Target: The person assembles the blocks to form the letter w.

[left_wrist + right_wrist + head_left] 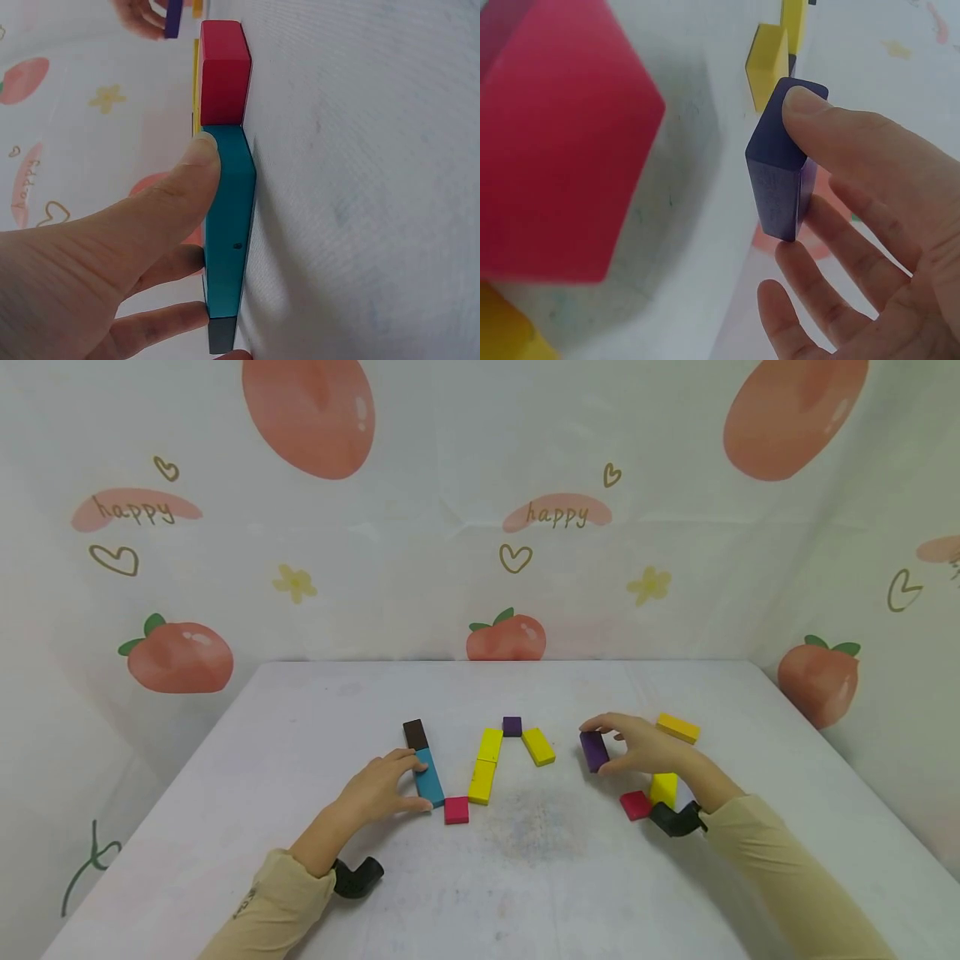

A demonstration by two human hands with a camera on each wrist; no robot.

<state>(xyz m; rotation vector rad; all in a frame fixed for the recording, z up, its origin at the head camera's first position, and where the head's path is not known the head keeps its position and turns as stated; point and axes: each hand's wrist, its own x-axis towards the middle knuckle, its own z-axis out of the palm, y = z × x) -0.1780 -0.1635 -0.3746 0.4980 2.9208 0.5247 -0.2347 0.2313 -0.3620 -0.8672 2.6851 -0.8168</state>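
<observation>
In the head view my left hand (382, 789) is at a blue block (430, 779), its fingers extended. The left wrist view shows the thumb on one end of the blue block and other fingertips along the same edge toward a dark brown block (415, 734). A red block (223, 73) sits against the blue one's near end. My right hand (637, 743) holds a purple block (780, 157) at the right, thumb on one end and fingers toward the other.
Two yellow blocks (486, 766) form a slanted line beside the red block. A small purple block (512, 727) and another yellow block (538, 747) stand at its top. Near my right wrist lie a red block (635, 805), a yellow block (663, 789) and an orange-yellow block (678, 728).
</observation>
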